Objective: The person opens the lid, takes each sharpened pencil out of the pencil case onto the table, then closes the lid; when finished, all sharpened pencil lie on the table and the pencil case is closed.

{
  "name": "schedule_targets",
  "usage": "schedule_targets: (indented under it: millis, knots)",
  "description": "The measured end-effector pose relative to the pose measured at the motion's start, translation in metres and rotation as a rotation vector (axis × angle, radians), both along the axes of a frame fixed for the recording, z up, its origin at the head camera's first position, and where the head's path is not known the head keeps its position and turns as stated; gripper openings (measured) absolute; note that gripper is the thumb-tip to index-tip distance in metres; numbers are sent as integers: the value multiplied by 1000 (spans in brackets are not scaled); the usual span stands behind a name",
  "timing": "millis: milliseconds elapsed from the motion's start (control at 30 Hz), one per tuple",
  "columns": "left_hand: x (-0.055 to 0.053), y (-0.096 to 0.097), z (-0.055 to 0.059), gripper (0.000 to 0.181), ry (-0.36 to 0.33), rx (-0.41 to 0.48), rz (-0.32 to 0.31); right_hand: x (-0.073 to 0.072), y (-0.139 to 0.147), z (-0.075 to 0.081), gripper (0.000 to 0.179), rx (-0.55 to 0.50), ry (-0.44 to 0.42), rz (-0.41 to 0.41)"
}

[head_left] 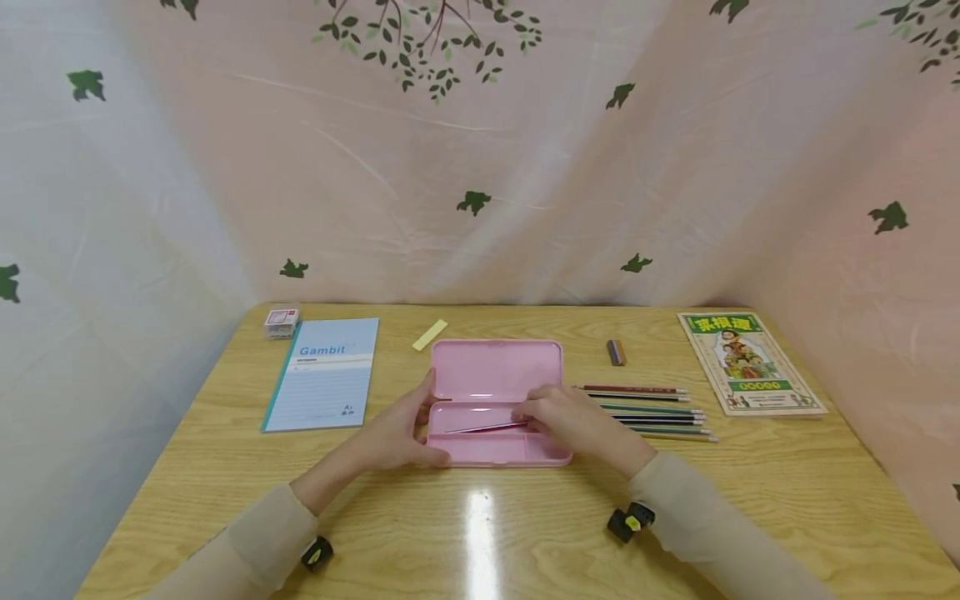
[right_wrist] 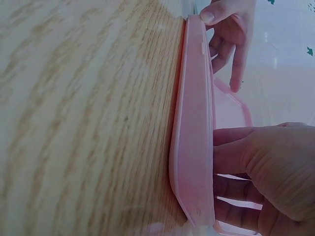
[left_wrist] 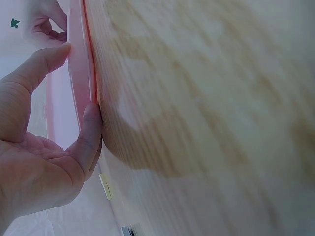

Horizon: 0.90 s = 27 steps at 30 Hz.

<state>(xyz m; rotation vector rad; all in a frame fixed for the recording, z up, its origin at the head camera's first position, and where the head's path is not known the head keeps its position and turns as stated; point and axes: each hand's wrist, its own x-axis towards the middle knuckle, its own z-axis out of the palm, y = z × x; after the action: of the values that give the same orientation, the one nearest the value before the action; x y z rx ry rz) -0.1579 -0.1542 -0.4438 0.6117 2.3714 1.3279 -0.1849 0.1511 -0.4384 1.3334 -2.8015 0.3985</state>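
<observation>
A pink pencil case (head_left: 497, 369) lies open on the table, lid tipped back, with a divided tray in front. My left hand (head_left: 396, 425) grips its left end; the thumb touches the front corner and the fingers reach along the side. Inside the tray, my right hand (head_left: 566, 417) pinches the right end of a dark red pencil (head_left: 487, 428), which slants low over the long compartment. The right wrist view shows the right fingers reaching over the front wall (right_wrist: 194, 123), their tips hidden inside. The left thumb and fingers straddle the case edge (left_wrist: 81, 73) in the left wrist view.
Several pencils (head_left: 652, 419) lie right of the case, below a small brown-and-blue block (head_left: 616, 352). A picture booklet (head_left: 752, 364) lies at far right. Leftward are a blue notebook (head_left: 321, 375), a small box (head_left: 281, 322) and a pale yellow strip (head_left: 430, 335).
</observation>
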Motion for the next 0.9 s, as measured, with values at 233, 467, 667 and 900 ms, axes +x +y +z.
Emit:
schedule_targets:
  millis: [233,467,667,900]
  knots:
    - [0,-1,0,128,7,-23,4,0,1,0,15,-18,-11,14]
    - [0,0,0,127,2,-4,4,1,1,-1,15,3,6,16]
    - [1,0,0,129,5,-5,2,2,0,0,15,20,22,20]
    - [0,0,-1,129,9,6,-3,2,1,-1,19,33,52,23]
